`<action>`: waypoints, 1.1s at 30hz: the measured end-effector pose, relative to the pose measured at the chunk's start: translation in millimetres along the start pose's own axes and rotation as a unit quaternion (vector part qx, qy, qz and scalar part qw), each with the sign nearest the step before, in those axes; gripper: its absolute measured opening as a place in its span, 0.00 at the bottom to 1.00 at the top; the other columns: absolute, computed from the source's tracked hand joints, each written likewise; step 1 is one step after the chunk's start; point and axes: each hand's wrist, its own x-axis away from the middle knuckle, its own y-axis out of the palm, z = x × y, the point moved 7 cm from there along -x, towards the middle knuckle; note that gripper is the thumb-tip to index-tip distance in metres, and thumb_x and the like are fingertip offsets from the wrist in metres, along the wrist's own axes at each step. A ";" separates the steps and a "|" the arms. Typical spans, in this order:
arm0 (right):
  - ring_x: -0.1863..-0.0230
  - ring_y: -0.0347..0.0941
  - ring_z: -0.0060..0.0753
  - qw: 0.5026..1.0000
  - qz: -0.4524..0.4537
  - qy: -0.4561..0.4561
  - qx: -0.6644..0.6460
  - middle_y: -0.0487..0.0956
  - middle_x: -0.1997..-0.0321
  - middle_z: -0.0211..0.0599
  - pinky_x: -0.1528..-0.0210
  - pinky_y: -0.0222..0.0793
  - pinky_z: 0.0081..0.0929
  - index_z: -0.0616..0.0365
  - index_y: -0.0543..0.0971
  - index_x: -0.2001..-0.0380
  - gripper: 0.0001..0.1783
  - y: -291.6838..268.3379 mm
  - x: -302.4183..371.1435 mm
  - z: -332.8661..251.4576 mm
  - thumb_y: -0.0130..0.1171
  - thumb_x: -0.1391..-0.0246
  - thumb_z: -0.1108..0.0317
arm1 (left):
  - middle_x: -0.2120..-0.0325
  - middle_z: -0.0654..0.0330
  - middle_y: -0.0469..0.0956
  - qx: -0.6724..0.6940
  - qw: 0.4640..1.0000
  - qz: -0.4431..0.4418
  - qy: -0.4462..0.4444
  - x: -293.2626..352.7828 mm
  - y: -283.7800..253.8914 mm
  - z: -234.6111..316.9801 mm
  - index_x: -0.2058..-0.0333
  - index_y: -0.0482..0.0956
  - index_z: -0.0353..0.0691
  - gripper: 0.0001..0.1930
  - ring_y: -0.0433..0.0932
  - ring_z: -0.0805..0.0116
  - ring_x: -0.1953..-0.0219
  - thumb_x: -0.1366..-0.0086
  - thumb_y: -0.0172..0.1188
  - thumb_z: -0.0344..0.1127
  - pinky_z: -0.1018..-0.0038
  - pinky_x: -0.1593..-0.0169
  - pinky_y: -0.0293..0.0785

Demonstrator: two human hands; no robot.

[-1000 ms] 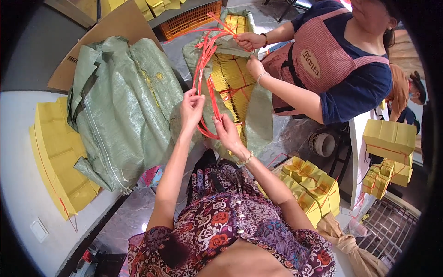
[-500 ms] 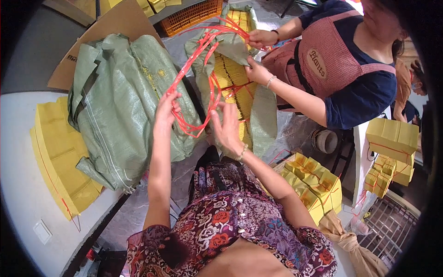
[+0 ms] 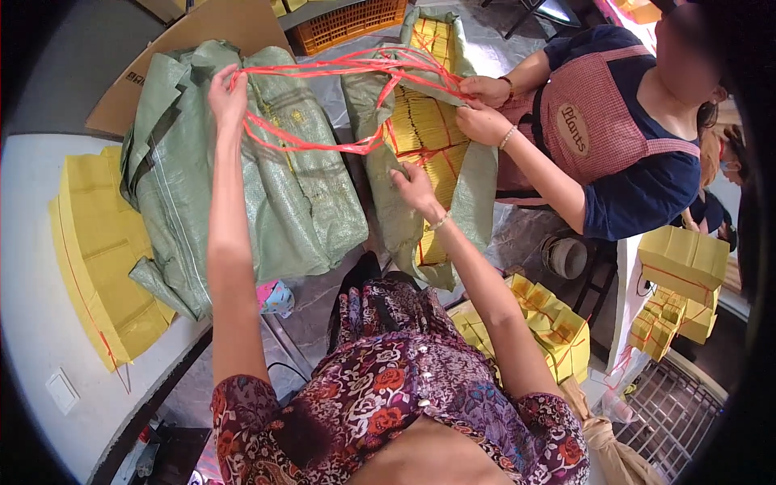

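Observation:
My left hand (image 3: 228,99) is raised over the closed green woven sack (image 3: 311,174), gripping one end of a loose hank of red plastic string (image 3: 323,66). The string stretches across to a co-worker's hands (image 3: 485,121), which hold its other end. Below the string, my right hand (image 3: 416,190) has its fingers closed at the edge of an open green woven sack (image 3: 473,190). That sack is filled with rows of yellow paper bundles (image 3: 440,166), bound across with red string. The grip of my right fingertips is partly hidden.
A yellow paper stack (image 3: 101,259) tied with red string lies on the white table at left. Cardboard (image 3: 234,32) leans behind the closed sack. An orange crate (image 3: 347,28) stands at the back. More yellow bundles (image 3: 558,331) and a white bucket (image 3: 566,257) are at right.
My left hand has moved up and left, drawing the string loop out long. My right hand has come down from beside the string to the open sack's edge. The co-worker's hands shifted slightly right.

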 end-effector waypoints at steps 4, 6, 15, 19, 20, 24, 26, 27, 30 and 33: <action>0.72 0.66 0.13 0.982 -0.076 0.085 -0.153 0.76 0.73 0.23 0.69 0.63 0.15 0.61 0.78 0.65 0.10 11.4 6.9 16.8 0.56 0.46 0.65 | 0.68 0.53 0.76 -0.184 0.980 0.030 0.065 -21.4 -15.4 -21.9 0.51 0.70 0.43 0.22 0.76 0.61 0.65 0.46 0.60 0.36 0.70 0.59 0.71; 0.71 0.67 0.13 0.970 -0.088 0.102 -0.202 0.76 0.72 0.22 0.67 0.63 0.15 0.60 0.78 0.65 0.09 5.1 19.0 8.3 0.55 0.45 0.66 | 0.63 0.50 0.73 -0.273 0.961 0.025 0.045 -1.6 -2.0 -27.3 0.51 0.70 0.44 0.22 0.73 0.56 0.60 0.47 0.60 0.36 0.67 0.54 0.68; 0.66 0.69 0.13 0.946 -0.117 0.163 -0.256 0.76 0.66 0.21 0.61 0.65 0.15 0.59 0.76 0.60 0.09 -14.5 39.0 3.6 0.53 0.44 0.72 | 0.64 0.56 0.74 -0.154 0.974 -0.088 0.142 202.2 78.1 40.1 0.59 0.74 0.39 0.15 0.70 0.57 0.56 0.48 0.59 0.29 0.65 0.51 0.66; 0.66 0.69 0.13 0.949 -0.133 0.167 -0.234 0.76 0.65 0.22 0.61 0.65 0.14 0.60 0.75 0.59 0.10 -11.7 40.2 1.0 0.51 0.45 0.74 | 0.66 0.54 0.74 -0.188 0.955 -0.196 0.123 271.2 118.3 26.1 0.59 0.73 0.37 0.19 0.73 0.55 0.59 0.50 0.64 0.35 0.63 0.54 0.70; 0.66 0.69 0.13 0.949 -0.132 0.167 -0.234 0.76 0.65 0.22 0.61 0.65 0.14 0.60 0.75 0.59 0.10 -10.3 39.3 4.3 0.51 0.45 0.74 | 0.66 0.57 0.74 -0.204 0.956 -0.174 0.119 272.6 123.6 10.7 0.58 0.73 0.42 0.20 0.74 0.57 0.60 0.51 0.65 0.37 0.66 0.57 0.71; 0.66 0.69 0.13 0.940 -0.119 0.154 -0.281 0.76 0.65 0.22 0.61 0.65 0.14 0.60 0.74 0.59 0.10 -4.5 34.1 15.6 0.48 0.44 0.74 | 0.78 0.64 0.77 -0.205 0.947 -0.239 0.066 256.1 140.5 -33.4 0.66 0.79 0.44 0.10 0.73 0.70 0.77 0.47 0.65 0.38 0.73 0.72 0.70; 0.67 0.68 0.14 0.939 -0.118 0.162 -0.279 0.76 0.65 0.22 0.61 0.65 0.14 0.60 0.74 0.58 0.11 -1.5 33.9 17.7 0.47 0.43 0.74 | 0.81 0.66 0.77 -0.130 0.977 -0.170 -0.018 238.3 129.6 -57.4 0.69 0.81 0.43 0.07 0.69 0.79 0.83 0.46 0.63 0.36 0.78 0.78 0.63; 0.67 0.68 0.14 0.937 -0.115 0.153 -0.291 0.76 0.65 0.21 0.62 0.64 0.14 0.60 0.74 0.58 0.11 -2.1 35.1 16.3 0.47 0.43 0.74 | 0.80 0.67 0.78 -0.097 0.984 -0.146 -0.035 226.4 125.0 -59.3 0.68 0.81 0.43 0.07 0.68 0.81 0.83 0.46 0.63 0.36 0.79 0.79 0.62; 0.67 0.68 0.14 0.928 -0.114 0.141 -0.325 0.76 0.65 0.21 0.62 0.64 0.15 0.60 0.74 0.57 0.12 -3.3 34.4 22.8 0.46 0.43 0.74 | 0.80 0.66 0.78 -0.181 0.971 -0.158 -0.021 201.0 120.2 -53.7 0.68 0.80 0.42 0.06 0.71 0.80 0.84 0.45 0.62 0.34 0.80 0.80 0.65; 0.66 0.69 0.15 0.912 -0.132 0.139 -0.363 0.76 0.65 0.22 0.61 0.65 0.15 0.59 0.75 0.57 0.13 7.1 29.8 26.3 0.45 0.43 0.75 | 0.81 0.65 0.77 -0.198 0.967 -0.159 -0.040 181.9 114.3 -70.2 0.69 0.80 0.42 0.04 0.75 0.77 0.83 0.45 0.61 0.32 0.79 0.79 0.69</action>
